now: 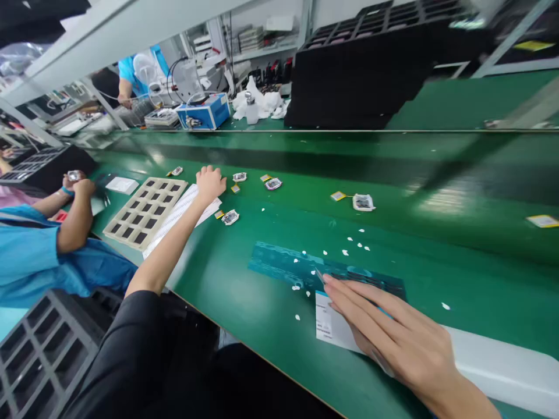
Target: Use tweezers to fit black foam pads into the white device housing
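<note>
1. Green belt (393,174) runs across a factory bench, with shelves and a black tray stack (349,75) behind it.
2. Far left, a co-worker in a blue top (39,256) holds a small part (73,175) up in both hands; another person in blue (131,73) stands at the far end near a blue box (205,110).
3. At lower left sits a grey tray (39,349). A beige tray (146,210) with dark pockets lies on the belt just left of the left hand.
4. Left hand (210,183) is stretched far out, palm down, fingers curled loosely onto the end of a white strip (174,218); it grips nothing that I can see.
5. Small pouches lie near that hand: one (230,217) just below it, one (240,176) just right of it, one (273,184) further right, and another (363,202) well apart toward the middle.
6. White scraps (356,244) dot the belt around a blue sheet (283,265).
7. Right hand (393,334) lies flat, fingers (349,291) straight and together, pressing a white label (329,323) at the sheet's near edge; a thin tool tip (319,275) shows at the fingertips, though whether the hand pinches it I cannot tell.
8. Far right, a yellow tag (542,220) lies alone.
</note>
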{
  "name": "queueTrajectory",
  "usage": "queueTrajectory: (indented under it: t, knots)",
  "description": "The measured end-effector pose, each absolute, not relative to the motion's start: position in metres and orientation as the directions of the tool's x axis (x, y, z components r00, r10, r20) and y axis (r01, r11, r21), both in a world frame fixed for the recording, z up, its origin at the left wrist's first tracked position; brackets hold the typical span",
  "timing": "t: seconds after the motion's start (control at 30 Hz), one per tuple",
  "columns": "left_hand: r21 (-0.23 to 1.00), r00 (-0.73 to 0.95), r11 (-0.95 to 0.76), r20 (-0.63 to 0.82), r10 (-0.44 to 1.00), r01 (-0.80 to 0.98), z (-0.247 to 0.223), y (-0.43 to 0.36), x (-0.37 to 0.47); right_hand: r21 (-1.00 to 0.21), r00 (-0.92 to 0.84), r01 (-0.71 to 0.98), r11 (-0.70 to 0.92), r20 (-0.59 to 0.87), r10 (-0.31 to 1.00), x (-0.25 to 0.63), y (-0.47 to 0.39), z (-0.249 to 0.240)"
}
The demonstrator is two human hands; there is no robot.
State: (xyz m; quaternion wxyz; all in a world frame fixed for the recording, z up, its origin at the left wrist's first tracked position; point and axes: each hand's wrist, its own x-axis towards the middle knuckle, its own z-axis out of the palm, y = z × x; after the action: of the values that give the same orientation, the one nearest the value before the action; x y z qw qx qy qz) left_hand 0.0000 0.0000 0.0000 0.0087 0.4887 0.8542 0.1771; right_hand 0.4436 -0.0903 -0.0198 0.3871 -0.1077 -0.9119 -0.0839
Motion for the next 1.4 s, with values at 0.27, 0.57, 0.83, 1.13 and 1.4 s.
queueTrajectory:
  t: [0.27, 0.57, 0.83, 1.13, 1.4]
  knots:
    - [0.093, -0.497, 0.49, 0.078, 0.864, 0.867, 0.002, 0.0, -0.032, 0.182, -0.696, 0.254, 0.95, 0.716, 0.049, 0.444, -0.091, -0.02]
    - [0.209, 0.143, -0.133, -0.031, 0.989, 0.969, 0.009, -0.062, 0.029, 0.198, -0.685, 0.258, 0.946, 0.728, 0.035, 0.45, -0.09, -0.021]
    - [0.2, 0.172, -0.146, -0.119, 0.978, 0.969, 0.007, -0.026, 0.046, 0.275, -0.685, 0.261, 0.925, 0.728, -0.023, 0.451, -0.086, -0.014]
    - [0.293, -0.209, 0.172, 0.099, 0.973, 0.94, -0.015, 0.045, 0.082, 0.299, -0.665, 0.279, 0.912, 0.745, -0.041, 0.447, -0.084, -0.011]
    - [0.69, -0.066, -0.097, 0.206, 0.976, 0.718, -0.005, 0.008, 0.094, 0.242, -0.617, 0.411, 0.879, 0.783, 0.073, 0.454, -0.074, -0.018]
